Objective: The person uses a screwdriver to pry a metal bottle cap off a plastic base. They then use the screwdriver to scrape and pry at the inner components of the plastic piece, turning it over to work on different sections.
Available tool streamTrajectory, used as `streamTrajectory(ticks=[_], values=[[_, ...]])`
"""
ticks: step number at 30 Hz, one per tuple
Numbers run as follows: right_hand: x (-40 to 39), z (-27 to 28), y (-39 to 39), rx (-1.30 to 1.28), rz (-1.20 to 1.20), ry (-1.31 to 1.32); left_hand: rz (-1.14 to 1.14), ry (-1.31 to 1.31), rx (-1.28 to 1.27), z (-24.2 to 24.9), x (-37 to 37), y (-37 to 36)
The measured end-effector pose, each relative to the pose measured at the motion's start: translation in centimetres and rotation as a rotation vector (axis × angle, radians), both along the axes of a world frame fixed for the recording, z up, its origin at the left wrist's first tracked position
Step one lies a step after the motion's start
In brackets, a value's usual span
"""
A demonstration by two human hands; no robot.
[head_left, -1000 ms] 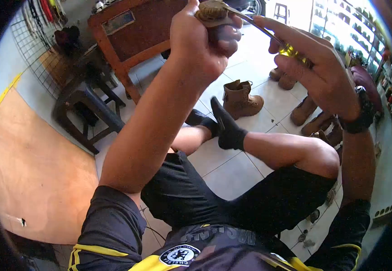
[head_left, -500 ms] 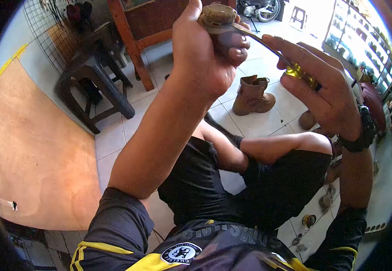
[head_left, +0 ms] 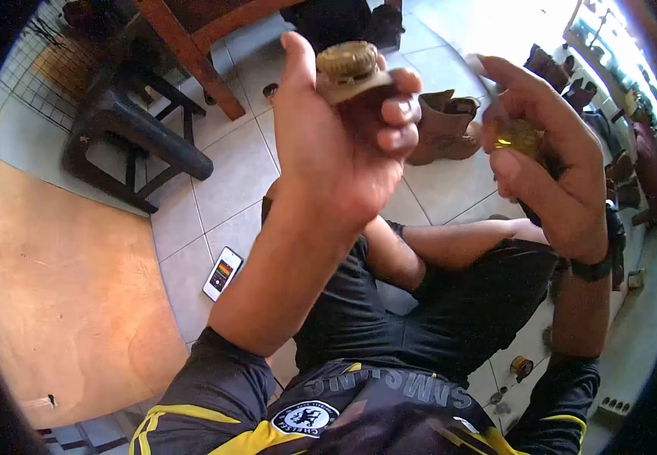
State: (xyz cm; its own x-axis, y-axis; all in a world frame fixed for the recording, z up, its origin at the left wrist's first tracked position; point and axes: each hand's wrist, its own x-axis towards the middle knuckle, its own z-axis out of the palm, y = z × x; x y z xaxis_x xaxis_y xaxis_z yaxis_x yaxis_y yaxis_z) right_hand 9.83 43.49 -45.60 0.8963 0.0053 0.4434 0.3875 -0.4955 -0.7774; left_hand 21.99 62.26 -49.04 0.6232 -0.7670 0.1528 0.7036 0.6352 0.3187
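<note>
My left hand is raised in the upper middle, palm up, with its fingers curled around a brown piece that has a round, ribbed edge and a flat layer beneath it. It resembles part of a shoe sole, but its exact kind does not show. To the right, my right hand grips a tool by its see-through yellow handle. The tool's thin shaft is blurred and points up and left, apart from the brown piece. A brown boot stands on the floor between and beyond my hands.
A phone lies on the tiles by my left forearm. Beside it are a wooden board and a black stool. A wooden frame stands ahead. Near my right knee sits a small round tin; more shoes line the right side.
The tool's shaft has come away from the brown piece, and my hands are farther apart. My view has shifted, and the phone now shows. Both hands keep their hold.
</note>
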Motion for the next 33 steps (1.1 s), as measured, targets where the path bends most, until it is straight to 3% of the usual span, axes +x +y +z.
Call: streamTrajectory(ticks=[2, 4, 5, 8, 10, 12, 14, 17, 19, 22, 28, 31, 33], values=[[1.8, -2.6, -1.1, 0.141, 0.084, -0.027, 0.053, 0.017, 0.073, -1.9, 0.0, -0.3], [2.9, -3.6, -1.0, 0.129, -0.072, 0.128, 0.06, 0.057, 0.136, -3.2, 0.0, -0.7], [4.4, -5.7, -1.2, 0.129, -0.013, -0.095, 0.078, 0.072, 0.193, -3.8, 0.1, -0.9], [6.7, -8.6, 0.1, 0.23, 0.065, -0.169, 0.104, 0.126, 0.327, -5.3, 0.8, -1.5], [7.2, -10.3, 0.9, 0.211, -0.027, -0.083, 0.209, 0.282, 0.512, -5.3, 0.7, -2.5], [8.4, -12.5, 1.5, 0.2, -0.059, -0.208, 0.184, 0.312, 0.547, -6.4, 1.1, -2.7], [8.7, -13.8, 1.6, 0.268, -0.057, -0.16, 0.133, 0.371, 0.626, -7.1, 1.4, -2.9], [8.7, -15.9, 1.6, 0.315, -0.233, -0.06, 0.131, 0.396, 0.68, -8.2, 1.7, -3.4], [8.5, -16.7, 0.8, 0.34, -0.168, -0.019, 0.188, 0.455, 0.822, -8.5, 1.8, -4.5], [8.3, -17.9, 0.1, 0.426, -0.109, 0.066, 0.187, 0.359, 0.848, -10.5, 2.0, -4.6], [9.4, -20.3, 0.1, 0.489, -0.206, 0.048, 0.299, 0.475, 1.008, -11.8, 2.0, -6.3], [9.7, -20.9, -0.1, 0.498, -0.189, 0.085, 0.271, 0.517, 0.961, -12.7, 2.4, -5.8], [9.8, -20.5, -0.9, 0.423, -0.036, 0.146, 0.244, 0.524, 0.985, -13.4, 2.5, -5.5]])
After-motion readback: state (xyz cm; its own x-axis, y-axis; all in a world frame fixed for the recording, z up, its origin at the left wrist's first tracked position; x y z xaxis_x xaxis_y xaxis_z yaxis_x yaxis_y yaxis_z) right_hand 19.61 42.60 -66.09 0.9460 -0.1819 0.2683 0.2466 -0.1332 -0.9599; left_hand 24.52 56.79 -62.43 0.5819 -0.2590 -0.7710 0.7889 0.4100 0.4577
